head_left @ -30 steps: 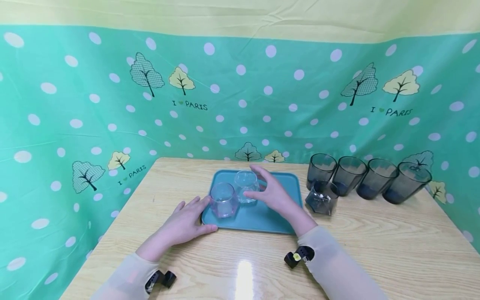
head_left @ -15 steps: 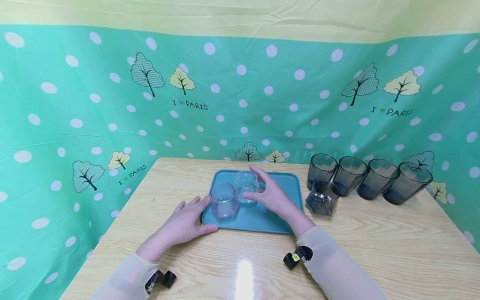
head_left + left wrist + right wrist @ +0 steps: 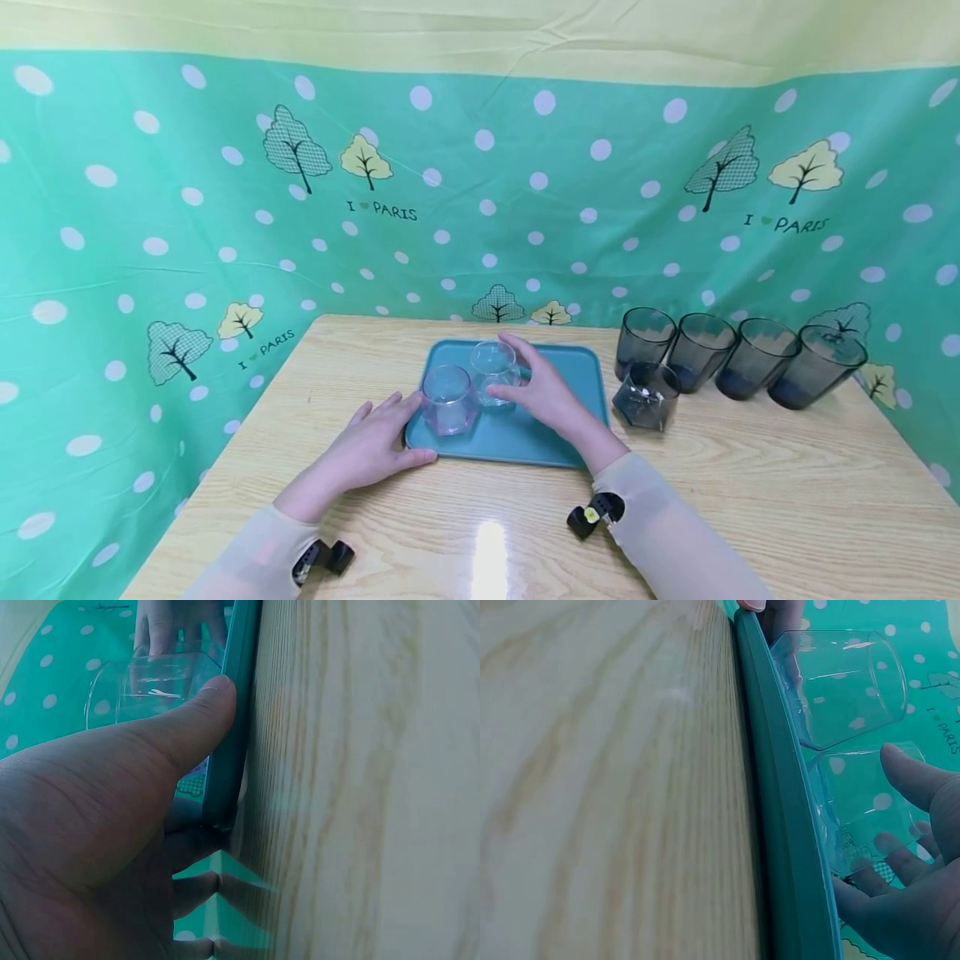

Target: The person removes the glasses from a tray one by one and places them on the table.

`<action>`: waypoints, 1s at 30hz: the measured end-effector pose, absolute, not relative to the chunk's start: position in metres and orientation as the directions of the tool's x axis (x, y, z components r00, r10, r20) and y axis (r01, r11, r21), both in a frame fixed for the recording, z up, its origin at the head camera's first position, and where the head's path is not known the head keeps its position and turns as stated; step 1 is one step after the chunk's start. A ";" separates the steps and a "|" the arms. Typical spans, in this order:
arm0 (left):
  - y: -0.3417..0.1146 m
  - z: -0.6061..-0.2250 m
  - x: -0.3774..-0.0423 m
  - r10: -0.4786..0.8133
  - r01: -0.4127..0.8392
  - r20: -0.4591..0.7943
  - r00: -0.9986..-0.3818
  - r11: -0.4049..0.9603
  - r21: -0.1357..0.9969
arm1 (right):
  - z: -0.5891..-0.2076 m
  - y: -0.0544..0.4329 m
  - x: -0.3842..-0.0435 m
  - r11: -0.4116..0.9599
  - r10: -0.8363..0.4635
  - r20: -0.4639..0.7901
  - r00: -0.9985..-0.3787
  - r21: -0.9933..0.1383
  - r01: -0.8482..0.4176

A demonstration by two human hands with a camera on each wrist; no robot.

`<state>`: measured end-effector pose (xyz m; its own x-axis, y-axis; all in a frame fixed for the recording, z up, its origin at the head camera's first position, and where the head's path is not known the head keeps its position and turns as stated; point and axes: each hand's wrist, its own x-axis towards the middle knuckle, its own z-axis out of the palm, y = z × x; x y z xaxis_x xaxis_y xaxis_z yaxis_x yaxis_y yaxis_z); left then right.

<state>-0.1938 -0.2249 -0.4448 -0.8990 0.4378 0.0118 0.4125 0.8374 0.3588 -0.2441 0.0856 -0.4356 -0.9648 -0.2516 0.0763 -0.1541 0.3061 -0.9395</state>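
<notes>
A blue-green tray (image 3: 536,433) lies on the table with two small glasses on it. My left hand (image 3: 367,450) spans the tray's near-left corner, thumb at the front edge and fingers fairly straight beside the left edge. Just inside that corner stands a pinkish clear glass (image 3: 448,408). Behind it and to its right is a colourless clear glass (image 3: 492,375), upright. My right hand (image 3: 543,387) holds this one from the right, thumb on the near side. In the right wrist view, fingertips (image 3: 889,844) show through the colourless glass from behind.
Right of the tray, a short dark faceted glass (image 3: 647,400) sits on the wooden table (image 3: 420,525). Several tall smoky glasses (image 3: 701,354) stand in a row behind it, close to the polka-dot curtain (image 3: 480,208) at the back.
</notes>
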 end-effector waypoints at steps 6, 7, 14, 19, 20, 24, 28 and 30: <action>-0.226 -0.446 -0.195 0.436 0.408 0.004 -0.900 0.841 0.354 | -0.436 0.086 -0.244 0.302 -0.253 0.074 -0.965 -0.941 -0.151; -0.226 -0.446 -0.195 0.437 0.410 0.004 -0.899 0.841 0.354 | -0.435 0.086 -0.244 0.302 -0.254 0.072 -0.965 -0.941 -0.150; -0.226 -0.445 -0.195 0.435 0.409 0.002 -0.900 0.844 0.348 | -0.435 0.085 -0.243 0.301 -0.246 0.072 -0.967 -0.942 -0.147; -0.225 -0.443 -0.194 0.436 0.411 0.006 -0.900 0.843 0.346 | -0.433 0.085 -0.243 0.297 -0.243 0.081 -0.967 -0.942 -0.154; -0.225 -0.442 -0.194 0.436 0.411 0.007 -0.900 0.843 0.347 | -0.433 0.085 -0.243 0.297 -0.241 0.080 -0.967 -0.943 -0.152; -0.225 -0.441 -0.193 0.438 0.414 0.010 -0.899 0.842 0.345 | -0.432 0.085 -0.243 0.297 -0.234 0.079 -0.969 -0.943 -0.149; -0.225 -0.443 -0.194 0.437 0.412 0.007 -0.899 0.843 0.346 | -0.433 0.084 -0.242 0.301 -0.217 0.071 -0.974 -0.944 -0.136; -0.226 -0.444 -0.194 0.439 0.415 0.009 -0.898 0.841 0.347 | -0.433 0.084 -0.242 0.299 -0.207 0.067 -0.976 -0.946 -0.128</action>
<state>-0.1939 -0.2258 -0.4441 -0.8983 0.4393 0.0085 0.4147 0.8413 0.3468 -0.2418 0.0844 -0.4331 -0.9761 -0.2067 0.0668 -0.1280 0.2987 -0.9457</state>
